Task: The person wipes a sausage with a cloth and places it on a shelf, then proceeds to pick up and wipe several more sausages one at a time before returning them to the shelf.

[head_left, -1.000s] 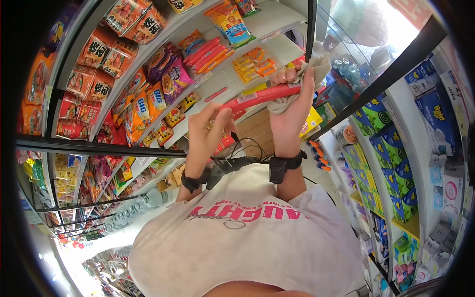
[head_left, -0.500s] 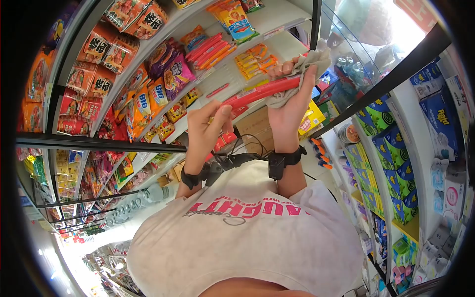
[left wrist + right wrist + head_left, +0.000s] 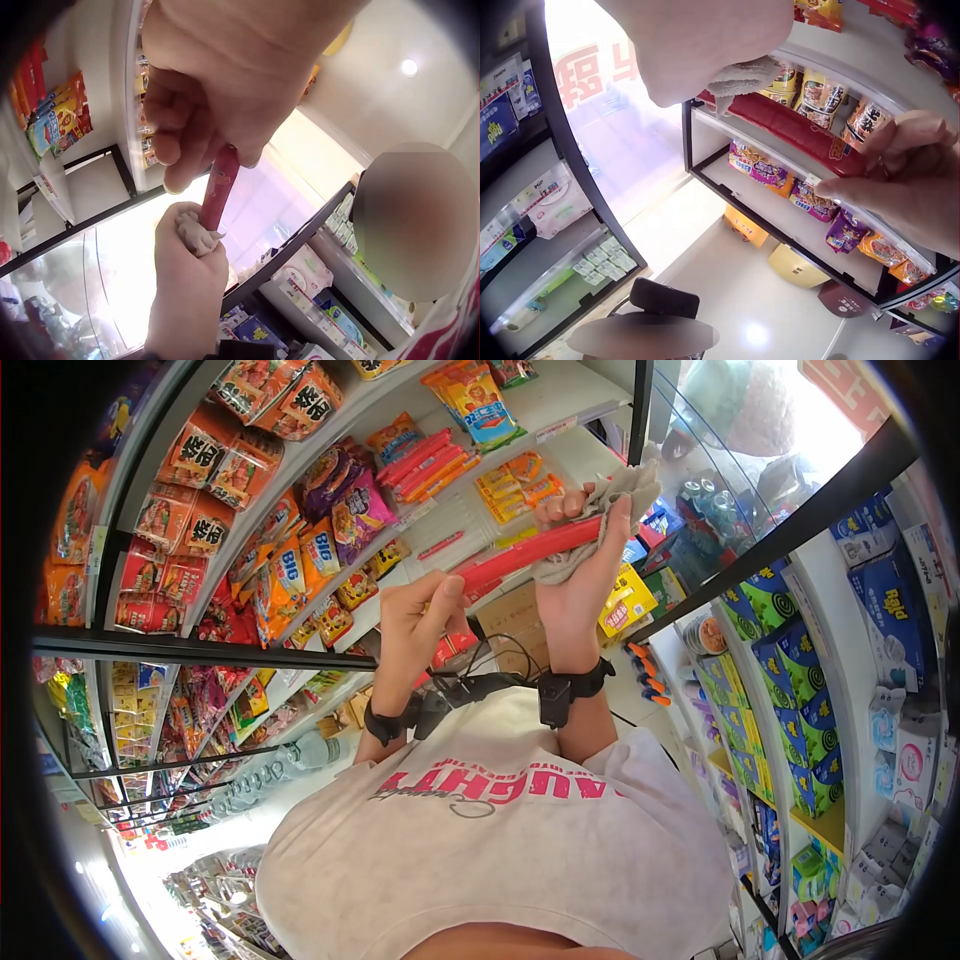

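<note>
A long, slim red snack packet (image 3: 530, 553) is held up between both hands, slanting upward to the right in the head view. My left hand (image 3: 415, 615) pinches its lower end between thumb and fingers. Round the other end, my right hand (image 3: 582, 582) grips the packet through a crumpled grey cloth (image 3: 630, 490). In the left wrist view the cloth (image 3: 197, 234) bunches out of the right fist, hiding that end of the packet. The right wrist view shows the packet's printed side (image 3: 795, 139) between the two hands.
Behind the hands, a shelf carries similar red packets (image 3: 425, 465), purple snack bags (image 3: 360, 515) and small yellow packs (image 3: 505, 485). One thin red stick (image 3: 440, 545) lies by itself there. A black shelf post (image 3: 640, 410) rises near the cloth. Boxed goods (image 3: 795, 685) fill shelves at right.
The right hand and cloth have shifted slightly to the left, and the packet's right end has risen a little. The left hand keeps its pinch on the packet.
</note>
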Motion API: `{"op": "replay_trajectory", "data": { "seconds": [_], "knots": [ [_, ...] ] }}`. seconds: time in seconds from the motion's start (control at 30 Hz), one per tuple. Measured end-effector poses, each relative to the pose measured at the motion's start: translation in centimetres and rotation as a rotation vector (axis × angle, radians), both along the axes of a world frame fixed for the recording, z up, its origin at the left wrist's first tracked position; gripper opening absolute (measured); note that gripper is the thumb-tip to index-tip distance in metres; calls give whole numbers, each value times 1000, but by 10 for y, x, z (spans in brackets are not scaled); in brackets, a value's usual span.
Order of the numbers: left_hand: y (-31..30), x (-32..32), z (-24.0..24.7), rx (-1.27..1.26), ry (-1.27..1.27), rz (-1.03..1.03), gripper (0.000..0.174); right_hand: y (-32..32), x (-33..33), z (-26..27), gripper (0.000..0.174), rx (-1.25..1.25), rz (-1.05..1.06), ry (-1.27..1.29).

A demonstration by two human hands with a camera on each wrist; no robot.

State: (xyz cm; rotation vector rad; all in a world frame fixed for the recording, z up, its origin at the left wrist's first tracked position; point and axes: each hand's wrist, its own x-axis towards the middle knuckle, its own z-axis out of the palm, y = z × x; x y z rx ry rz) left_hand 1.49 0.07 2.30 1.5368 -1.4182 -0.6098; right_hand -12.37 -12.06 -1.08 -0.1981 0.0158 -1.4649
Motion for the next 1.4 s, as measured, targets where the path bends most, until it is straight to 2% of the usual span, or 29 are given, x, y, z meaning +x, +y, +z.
{"op": "replay_trajectory", "data": {
  "seconds": [0.43, 0.53, 0.6, 0.83, 1.03, 1.1, 1.2, 1.23, 1.4],
  "knots": [
    [0, 5, 3, 74, -3, -145, 25, 2, 9, -3, 44, -16, 3, -52],
    [-1, 3, 7, 75, -85, -162, 23, 3, 11, -2, 49, 30, 7, -45],
    [-2, 3, 7, 81, -93, -149, 24, 8, 9, 5, 51, 75, 0, -37],
    [-3, 20, 5, 181, 27, -63, 25, 17, 14, -1, 52, -9, -107, 85],
    [-7, 12, -2, 166, -87, -248, 28, 9, 11, -7, 51, 25, -153, -31],
    [-9, 4, -2, 252, -66, -267, 32, 10, 11, -7, 50, 12, -170, -80],
    [-14, -9, -10, 277, 22, -257, 35, 25, 14, 2, 45, -3, -191, 324],
    [-15, -11, -11, 268, 58, -246, 35, 26, 12, 1, 33, -43, -153, 389],
    [-25, -15, -6, 232, 76, -235, 34, 20, 8, 3, 19, -287, -117, 649]
  ]
}}
